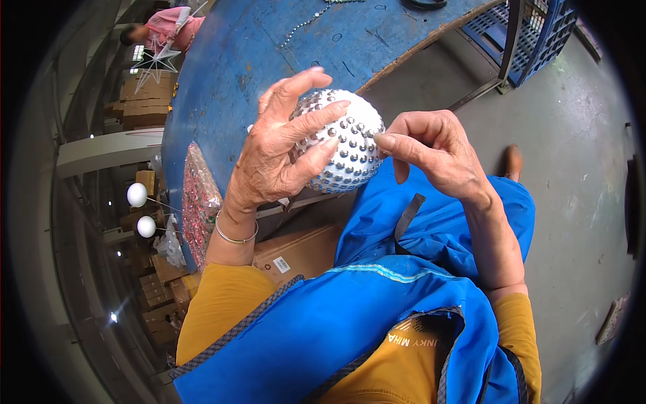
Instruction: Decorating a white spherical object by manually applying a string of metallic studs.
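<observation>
A white ball (363, 109), set with rows of round silver studs, is held up over my lap at the edge of the blue table. My left hand (272, 145) grips it from the left, fingers spread over its top and front. At the ball's right side my right hand (437, 145) is closed in a pinch, thumb and forefinger tips touching the surface by a stud. Whatever lies between those tips is too small to make out. Studs cover most of the visible side; a patch at the upper right is bare white.
On the blue table (235, 40) lie a bead strand (291, 34) and a black ring-shaped object (424, 3). A bag of red pieces (200, 209) rests at its left edge. A cardboard box (306, 250) sits below, a blue crate (548, 47) at far right. Far left, a person (168, 25) handles a white star frame (156, 62).
</observation>
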Tool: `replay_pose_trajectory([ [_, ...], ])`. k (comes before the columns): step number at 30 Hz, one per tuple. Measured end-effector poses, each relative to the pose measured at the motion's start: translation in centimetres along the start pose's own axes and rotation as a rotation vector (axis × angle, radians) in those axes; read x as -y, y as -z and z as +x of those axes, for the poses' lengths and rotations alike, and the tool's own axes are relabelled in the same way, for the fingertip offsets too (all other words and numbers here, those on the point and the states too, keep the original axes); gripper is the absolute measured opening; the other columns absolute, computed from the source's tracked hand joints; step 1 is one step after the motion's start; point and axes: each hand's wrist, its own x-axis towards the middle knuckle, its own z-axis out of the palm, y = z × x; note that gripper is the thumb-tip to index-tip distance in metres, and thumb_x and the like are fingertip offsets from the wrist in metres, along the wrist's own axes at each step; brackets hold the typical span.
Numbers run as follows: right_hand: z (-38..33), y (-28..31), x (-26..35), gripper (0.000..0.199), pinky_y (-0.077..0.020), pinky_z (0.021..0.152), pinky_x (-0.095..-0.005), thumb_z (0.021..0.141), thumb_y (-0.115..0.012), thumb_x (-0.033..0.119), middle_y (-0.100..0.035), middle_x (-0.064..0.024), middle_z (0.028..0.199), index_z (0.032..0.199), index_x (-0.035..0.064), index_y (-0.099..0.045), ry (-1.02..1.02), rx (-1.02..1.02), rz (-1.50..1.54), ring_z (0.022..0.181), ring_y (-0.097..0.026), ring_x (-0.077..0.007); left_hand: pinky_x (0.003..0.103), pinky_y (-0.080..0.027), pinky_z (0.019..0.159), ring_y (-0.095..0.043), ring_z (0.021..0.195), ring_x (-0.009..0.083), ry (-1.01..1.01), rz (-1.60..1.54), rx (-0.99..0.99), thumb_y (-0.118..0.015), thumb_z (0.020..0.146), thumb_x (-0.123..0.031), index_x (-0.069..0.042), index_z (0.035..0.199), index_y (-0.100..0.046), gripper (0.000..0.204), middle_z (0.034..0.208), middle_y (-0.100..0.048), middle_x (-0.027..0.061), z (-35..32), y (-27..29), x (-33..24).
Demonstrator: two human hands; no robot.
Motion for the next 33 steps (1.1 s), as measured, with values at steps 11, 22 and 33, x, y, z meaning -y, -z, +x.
replay_pose_trajectory([
  [11, 0.3, -1.1, -1.1, 0.025, -0.0395, 0.048, -0.0206, 0.088, -0.065, 0.022, -0.057, -0.0022, 0.058, 0.075, 0.0, -0.065, -0.019, -0.071, 0.1, 0.052, -0.055, -0.008, 0.05, -0.026, 0.105, -0.056, 0.111, 0.0285, -0.025, -0.033, 0.067, -0.064, 0.077, -0.024, -0.01, 0.116, -0.064, 0.042, 0.119, -0.059, 0.0119, 0.2, 0.0, 0.4],
  [22, 0.1, -2.0, -0.2, 0.024, -0.0395, 0.047, -0.0203, 0.089, -0.064, 0.022, -0.058, -0.0008, 0.059, 0.075, 0.0028, -0.066, -0.117, -0.062, 0.075, 0.049, -0.054, -0.0074, 0.048, -0.031, 0.102, -0.056, 0.106, 0.0297, 0.056, -0.12, 0.069, -0.06, 0.078, -0.029, -0.007, 0.117, -0.064, 0.044, 0.115, -0.058, 0.014, -0.1, 0.1, 0.6],
  [33, -0.6, -1.4, -0.2, 0.024, -0.046, 0.055, -0.0231, 0.089, -0.062, 0.022, -0.063, -0.0044, 0.066, 0.081, -0.0003, -0.066, -0.112, -0.05, 0.137, 0.056, -0.059, -0.0106, 0.045, -0.034, 0.099, -0.055, 0.105, 0.029, -0.054, 0.067, 0.058, -0.06, 0.081, -0.028, -0.007, 0.118, -0.063, 0.043, 0.114, -0.058, 0.015, 0.3, 0.4, -0.5],
])
